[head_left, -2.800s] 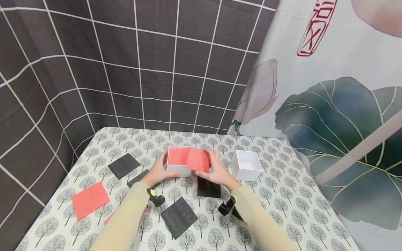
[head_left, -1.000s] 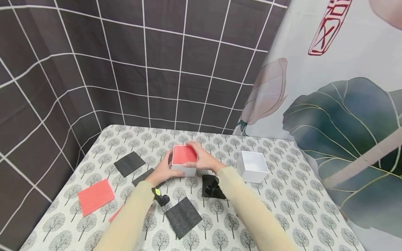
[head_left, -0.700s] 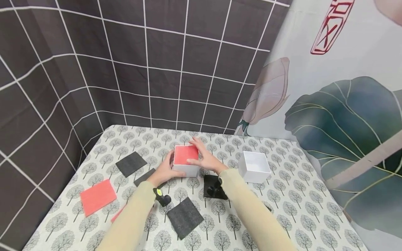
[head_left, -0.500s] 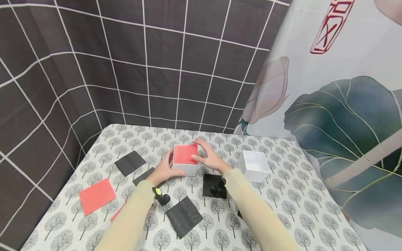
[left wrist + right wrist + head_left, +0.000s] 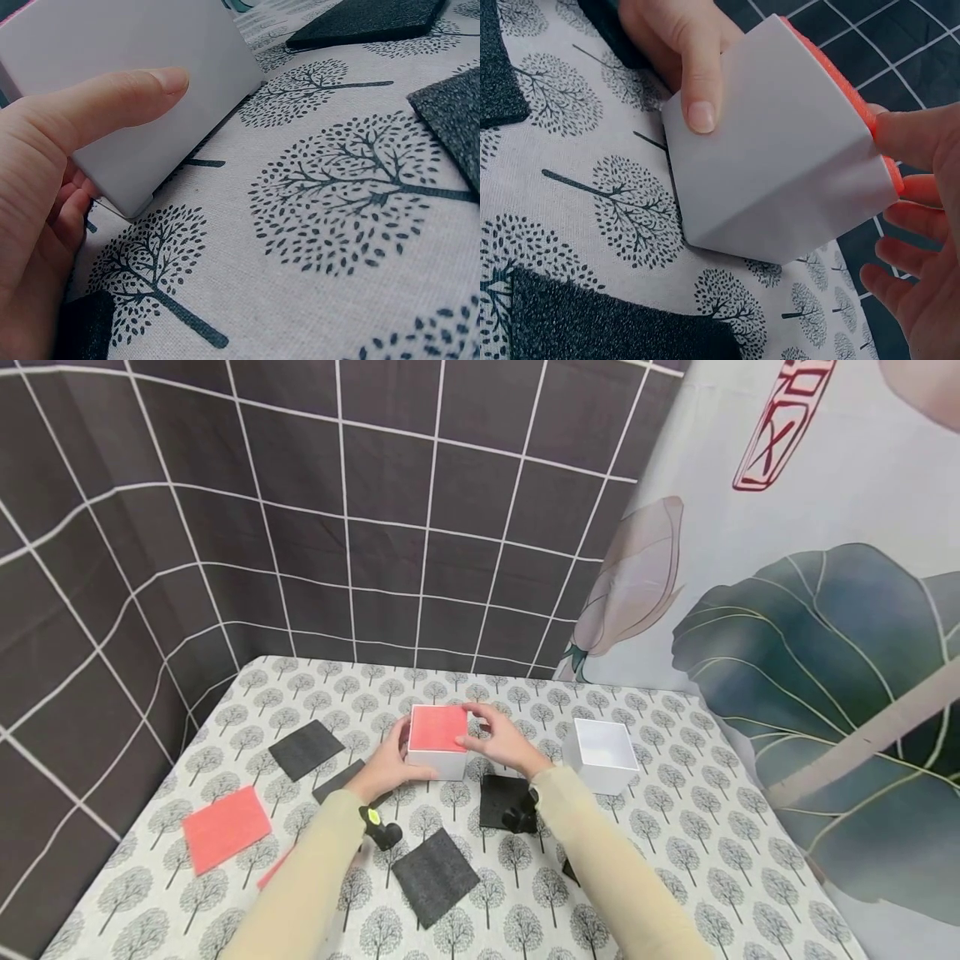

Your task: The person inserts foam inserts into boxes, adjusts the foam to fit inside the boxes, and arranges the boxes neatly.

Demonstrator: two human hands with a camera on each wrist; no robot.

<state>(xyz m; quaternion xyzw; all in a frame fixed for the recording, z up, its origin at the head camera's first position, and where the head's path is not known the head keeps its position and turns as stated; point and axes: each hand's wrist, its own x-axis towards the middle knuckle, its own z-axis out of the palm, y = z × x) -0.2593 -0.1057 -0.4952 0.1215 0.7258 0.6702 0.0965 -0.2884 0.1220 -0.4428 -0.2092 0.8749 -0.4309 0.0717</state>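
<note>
a white box stands upright between the person's hands on the desk, which is covered with a tree-print cloth. a red sheet lies across its mouth, its edge showing just above the rim in the right wrist view. the left hand grips the box from its left side, thumb laid along the front wall. the right hand is partly spread, fingers loosely bent, its thumb touching the sheet's edge near the front right corner. a second white box stands well apart to the right, its mouth facing up. a dark square lies in front of the hands, a black square below the right hand, and another red sheet farther left.
</note>
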